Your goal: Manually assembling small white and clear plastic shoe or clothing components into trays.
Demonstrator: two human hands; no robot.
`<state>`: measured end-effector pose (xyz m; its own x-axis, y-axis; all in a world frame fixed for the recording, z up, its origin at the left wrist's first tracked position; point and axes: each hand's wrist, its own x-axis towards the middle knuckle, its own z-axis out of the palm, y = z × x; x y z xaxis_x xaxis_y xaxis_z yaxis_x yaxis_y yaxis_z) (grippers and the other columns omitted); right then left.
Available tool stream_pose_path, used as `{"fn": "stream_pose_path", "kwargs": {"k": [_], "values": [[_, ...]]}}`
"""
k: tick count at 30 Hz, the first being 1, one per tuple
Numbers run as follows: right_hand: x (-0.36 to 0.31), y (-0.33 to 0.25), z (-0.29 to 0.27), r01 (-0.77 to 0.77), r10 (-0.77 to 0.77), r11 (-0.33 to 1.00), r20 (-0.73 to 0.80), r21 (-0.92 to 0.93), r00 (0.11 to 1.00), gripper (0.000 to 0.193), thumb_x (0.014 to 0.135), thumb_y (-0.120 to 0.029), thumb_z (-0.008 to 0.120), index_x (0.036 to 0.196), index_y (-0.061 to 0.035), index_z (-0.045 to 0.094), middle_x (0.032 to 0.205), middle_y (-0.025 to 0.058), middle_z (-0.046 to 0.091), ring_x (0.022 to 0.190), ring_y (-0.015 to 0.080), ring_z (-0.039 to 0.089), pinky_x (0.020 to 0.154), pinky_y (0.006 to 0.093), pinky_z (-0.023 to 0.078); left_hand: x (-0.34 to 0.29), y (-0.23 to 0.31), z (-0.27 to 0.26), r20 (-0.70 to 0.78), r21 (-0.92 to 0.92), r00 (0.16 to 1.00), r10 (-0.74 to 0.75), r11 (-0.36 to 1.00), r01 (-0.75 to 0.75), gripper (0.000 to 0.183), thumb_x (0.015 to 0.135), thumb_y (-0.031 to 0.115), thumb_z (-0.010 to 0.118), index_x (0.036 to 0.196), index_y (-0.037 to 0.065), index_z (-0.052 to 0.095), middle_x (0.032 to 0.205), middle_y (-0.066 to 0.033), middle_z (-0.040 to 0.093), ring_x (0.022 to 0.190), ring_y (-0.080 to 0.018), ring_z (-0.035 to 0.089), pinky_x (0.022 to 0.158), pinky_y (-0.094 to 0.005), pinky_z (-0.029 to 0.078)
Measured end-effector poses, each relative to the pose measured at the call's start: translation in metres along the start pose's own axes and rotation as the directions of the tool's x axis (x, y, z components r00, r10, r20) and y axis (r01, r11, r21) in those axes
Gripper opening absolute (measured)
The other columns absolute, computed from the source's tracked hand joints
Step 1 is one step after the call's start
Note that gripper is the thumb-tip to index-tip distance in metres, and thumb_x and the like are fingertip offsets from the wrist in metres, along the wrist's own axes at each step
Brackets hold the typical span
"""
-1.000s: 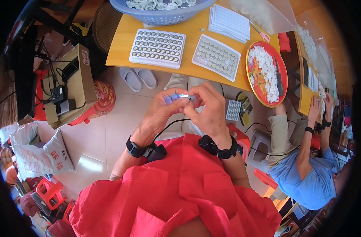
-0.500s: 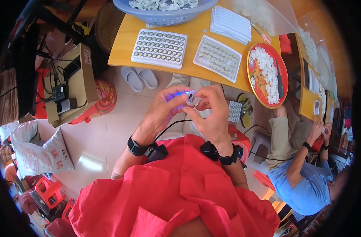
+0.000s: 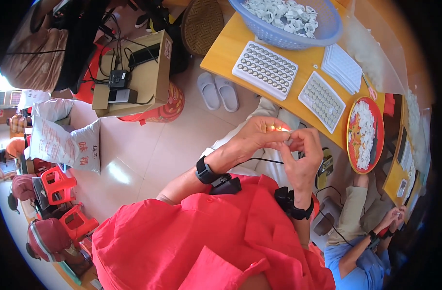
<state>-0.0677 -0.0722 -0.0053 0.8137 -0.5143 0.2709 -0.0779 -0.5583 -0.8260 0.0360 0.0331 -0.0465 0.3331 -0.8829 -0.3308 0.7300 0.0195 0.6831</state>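
Observation:
In front of my red shirt, both hands meet on a small whitish plastic piece [image 3: 289,140] with a bright orange-yellow glow beside it. My left hand [image 3: 254,139] is closed, its thumb and fingers pinching the piece near the glow. From the other side my right hand [image 3: 304,153] grips the same piece between thumb and fingertips. Fingers hide most of it, so its exact kind does not show. Beyond my hands, the yellow table [image 3: 220,58] bears a white tray of round silver button cells [image 3: 265,69] and a second white tray of flat round discs [image 3: 322,101].
A blue basket [image 3: 322,44] holds white ring-shaped plastic parts. Stacked white trays [image 3: 342,69] and a red round tray [image 3: 352,163] of white pieces lie to the right. Grey slippers [image 3: 218,92], a cardboard box [image 3: 151,82] and sacks [image 3: 66,145] are on the left. A co-worker [image 3: 359,261] sits at right.
The view has turned, so the table and my hands appear farther right. The glow at my fingers went from blue-violet to orange-yellow. Both hands still hold the small piece.

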Motion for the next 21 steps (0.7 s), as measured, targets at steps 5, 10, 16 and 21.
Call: {"fn": "stream_pose_path", "kwargs": {"k": [5,10,16,21], "values": [[0.001,0.001,0.0,0.012,-0.012,1.0,0.011,-0.007,1.0,0.027,0.062,0.005,0.071,0.082,-0.0013,0.054,0.078,0.0064,0.05,0.054,0.013,0.051,0.051,0.0244,0.041,0.001,-0.001,0.001,-0.028,0.01,0.999,0.016,1.0,-0.015,0.024,0.083,0.018,0.064,0.101,0.003,0.059,0.087,-0.0041,0.062,0.076,-0.0088,0.059,0.068,-0.022,0.048],[0.005,0.001,-0.002,0.032,-0.032,0.999,0.034,-0.002,0.999,0.026,0.063,0.005,0.071,0.081,-0.0018,0.055,0.078,0.0066,0.051,0.055,0.0138,0.052,0.051,0.0255,0.042,0.002,-0.001,-0.002,-0.04,0.016,0.999,-0.006,1.0,0.007,0.025,0.082,0.017,0.065,0.102,0.003,0.059,0.091,-0.0041,0.062,0.081,-0.0097,0.059,0.072,-0.025,0.049],[0.002,0.01,0.001,0.027,-0.026,0.999,0.023,-0.026,0.999,0.027,0.063,0.004,0.071,0.083,-0.0029,0.055,0.079,0.007,0.051,0.057,0.0144,0.054,0.053,0.026,0.044,0.005,0.002,0.0,0.014,0.025,1.0,-0.024,0.999,0.024,0.028,0.083,0.018,0.064,0.105,0.001,0.057,0.095,-0.0051,0.061,0.084,-0.011,0.059,0.074,-0.0267,0.049],[0.005,0.004,-0.001,-0.032,0.039,0.987,-0.042,0.159,0.998,0.035,0.063,0.001,0.073,0.093,-0.0045,0.056,0.086,0.0076,0.051,0.059,0.0143,0.054,0.054,0.025,0.045,0.005,0.012,-0.002,0.026,-0.076,0.999,0.027,0.997,-0.025,0.032,0.085,0.017,0.06,0.11,-0.003,0.054,0.101,-0.0096,0.058,0.09,-0.015,0.059,0.076,-0.0273,0.05]]}}
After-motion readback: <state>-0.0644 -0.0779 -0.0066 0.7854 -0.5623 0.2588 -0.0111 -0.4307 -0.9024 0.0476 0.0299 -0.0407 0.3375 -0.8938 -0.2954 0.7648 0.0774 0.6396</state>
